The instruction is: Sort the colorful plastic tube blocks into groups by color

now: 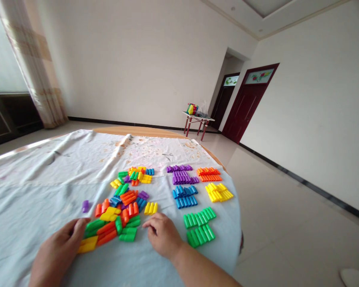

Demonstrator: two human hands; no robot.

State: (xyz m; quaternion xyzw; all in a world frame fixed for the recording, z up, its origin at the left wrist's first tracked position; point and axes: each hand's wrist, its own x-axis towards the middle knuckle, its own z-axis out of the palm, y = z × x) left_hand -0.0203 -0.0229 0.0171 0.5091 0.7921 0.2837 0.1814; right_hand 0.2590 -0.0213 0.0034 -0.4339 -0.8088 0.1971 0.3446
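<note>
A mixed pile of coloured plastic pieces, ribbed blocks like short joined tubes, lies on the cloth in front of me. My left hand [58,249] rests at the pile's left edge, fingers extended, against a green piece [92,227] and a yellow piece [87,244]; its lower fingers are hidden. To the right of the pile, my right hand [164,235] is loosely bent with fingers apart, and I see nothing held in it. Just beyond it lies a yellow piece [151,208]. Nearest its fingertips, on the left, is another green piece [128,234].
Right of the pile lie sorted rows: purple pieces [181,177], orange pieces [208,174], blue pieces [185,196], yellow pieces [219,192] and green pieces [200,227]. A single purple piece [85,206] sits apart at left. A small side table [208,118] stands beyond the round table's cloth [158,151].
</note>
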